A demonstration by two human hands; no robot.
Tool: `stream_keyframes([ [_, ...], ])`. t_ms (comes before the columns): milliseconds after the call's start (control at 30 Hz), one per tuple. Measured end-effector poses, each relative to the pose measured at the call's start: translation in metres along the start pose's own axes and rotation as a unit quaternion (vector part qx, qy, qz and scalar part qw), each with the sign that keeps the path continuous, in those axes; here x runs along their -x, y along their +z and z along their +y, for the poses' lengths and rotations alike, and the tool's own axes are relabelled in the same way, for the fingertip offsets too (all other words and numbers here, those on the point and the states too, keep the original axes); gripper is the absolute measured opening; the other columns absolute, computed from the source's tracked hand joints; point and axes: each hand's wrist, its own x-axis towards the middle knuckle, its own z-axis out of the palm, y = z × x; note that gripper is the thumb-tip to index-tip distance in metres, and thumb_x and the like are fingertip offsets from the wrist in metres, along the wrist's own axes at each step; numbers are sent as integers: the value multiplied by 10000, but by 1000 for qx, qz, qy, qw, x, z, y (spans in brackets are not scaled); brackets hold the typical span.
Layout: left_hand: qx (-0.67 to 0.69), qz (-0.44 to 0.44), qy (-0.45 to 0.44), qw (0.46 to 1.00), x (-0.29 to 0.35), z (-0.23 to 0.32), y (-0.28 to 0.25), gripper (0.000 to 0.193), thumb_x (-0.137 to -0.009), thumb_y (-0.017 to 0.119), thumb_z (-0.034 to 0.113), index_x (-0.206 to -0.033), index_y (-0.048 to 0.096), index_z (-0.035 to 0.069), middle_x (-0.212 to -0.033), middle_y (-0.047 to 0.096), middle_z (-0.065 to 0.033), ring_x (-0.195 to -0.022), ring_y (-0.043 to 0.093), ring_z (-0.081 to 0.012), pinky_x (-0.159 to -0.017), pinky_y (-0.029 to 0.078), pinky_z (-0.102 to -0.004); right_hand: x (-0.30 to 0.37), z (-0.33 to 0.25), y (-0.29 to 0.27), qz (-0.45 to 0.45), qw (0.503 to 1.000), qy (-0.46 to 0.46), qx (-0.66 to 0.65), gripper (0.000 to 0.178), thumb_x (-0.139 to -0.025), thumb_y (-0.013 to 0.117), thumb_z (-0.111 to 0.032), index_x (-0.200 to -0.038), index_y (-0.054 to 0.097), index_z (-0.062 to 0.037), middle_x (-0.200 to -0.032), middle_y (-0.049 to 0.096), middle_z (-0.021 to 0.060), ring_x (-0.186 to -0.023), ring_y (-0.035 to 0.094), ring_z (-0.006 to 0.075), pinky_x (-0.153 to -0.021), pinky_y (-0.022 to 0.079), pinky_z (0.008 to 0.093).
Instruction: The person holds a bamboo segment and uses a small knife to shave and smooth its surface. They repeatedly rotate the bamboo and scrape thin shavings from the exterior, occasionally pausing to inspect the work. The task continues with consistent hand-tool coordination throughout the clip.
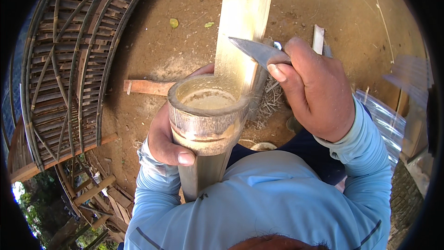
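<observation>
A thick bamboo section [206, 132] stands in front of my chest, its round hollow mouth facing up. From its far rim a long, pale split strip [243, 9] of the same bamboo runs away to the top of the view. My left hand [162, 134] is wrapped round the left side of the section, thumb at the front, most fingers hidden behind. In my closed right hand [321, 90] is a knife [259, 53]. Its pointed blade lies across the strip's right edge, tip to the left; the handle is hidden in my fist.
Curly shavings [270, 104] lie on the bare earth floor [185, 41] beyond my lap. A flat wooden piece [148, 87] lies left of the bamboo. A slatted bamboo structure [74, 65] curves along the left, and clear corrugated sheeting [384, 120] is at the right.
</observation>
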Motion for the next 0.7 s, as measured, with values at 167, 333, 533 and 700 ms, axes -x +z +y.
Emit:
stream_keyframes([
  [167,-4,4,8,1000,-1,0,3,1410,-365,874,188,-1534,130,-73,-1179,579,-378,-926,679,-459,-781,601,-506,5,1,-1,-10,1000,0,4,147,-996,549,-163,-950,547,-23,-683,557,188,-613,586,418,-548,438,428],
  [333,0,12,24,1000,-1,-2,6,1404,-378,873,208,-1521,121,-106,-1192,579,-351,-980,670,-440,-789,604,-505,8,2,0,-19,1000,3,-8,160,-1000,546,-173,-945,536,-23,-677,542,191,-606,577,422,-546,433,432],
  [533,-16,5,39,999,-2,-1,7,1342,-399,870,227,-1494,183,-132,-1201,581,-332,-1020,664,-426,-797,609,-505,4,1,-1,12,1000,-14,25,169,-1008,535,-194,-949,534,-36,-677,532,195,-607,571,424,-549,432,433],
  [700,-28,-4,42,999,-2,-3,2,1299,-413,859,239,-1477,215,-136,-1169,599,-327,-973,681,-421,-810,609,-494,-11,-3,1,52,997,-36,48,128,-1007,523,-169,-971,518,-46,-700,543,209,-630,579,431,-554,435,458],
])
